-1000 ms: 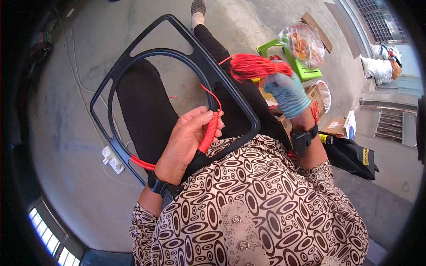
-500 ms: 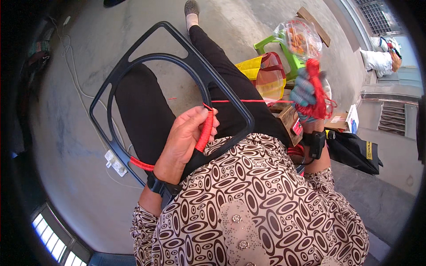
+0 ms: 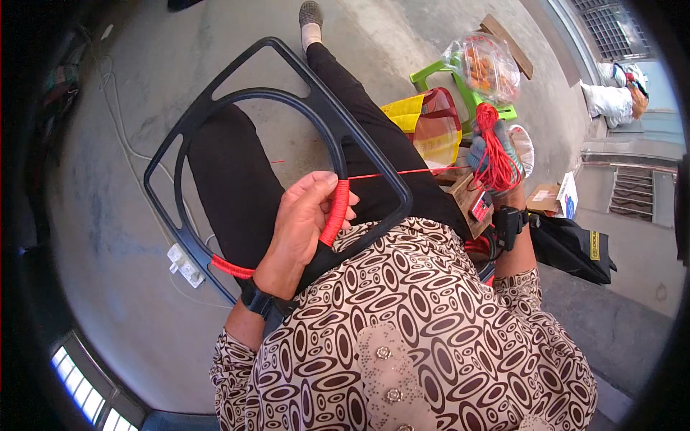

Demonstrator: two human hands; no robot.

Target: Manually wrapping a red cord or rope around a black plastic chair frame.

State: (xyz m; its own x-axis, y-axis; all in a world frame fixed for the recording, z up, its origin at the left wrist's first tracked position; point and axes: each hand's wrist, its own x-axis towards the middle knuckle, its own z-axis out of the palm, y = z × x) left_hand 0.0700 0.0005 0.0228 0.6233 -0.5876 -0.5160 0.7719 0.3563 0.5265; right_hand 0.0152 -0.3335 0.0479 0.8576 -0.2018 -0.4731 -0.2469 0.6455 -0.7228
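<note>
A black frame [image 3: 400, 192], a ring set inside a rounded outer bar, rests over my lap. Red cord is coiled tightly along part of its ring [image 3: 336, 213], and another wrapped section [image 3: 231, 268] shows lower left. My left hand [image 3: 305, 215], bare, is closed round the wrapped part, its thumb pressing at the top turn of cord. From there a single red strand runs taut to the right. My right hand [image 3: 480, 149], in a grey-blue glove, is closed on a loose skein of red cord [image 3: 497, 159]; most of its fingers are hidden behind the skein.
A green stool [image 3: 424, 74] carries a clear plastic bag [image 3: 491, 66] of orange items. Beside it stands a yellow and red bag [image 3: 431, 126]. A wooden block [image 3: 463, 205], an open carton [image 3: 550, 197] and a black bag [image 3: 571, 248] lie right. A white power strip [image 3: 185, 264] is left.
The top turn of cord now lies snug against the coil. My right hand has lowered slightly with the skein, and the strand slants. My left hand keeps its place.
</note>
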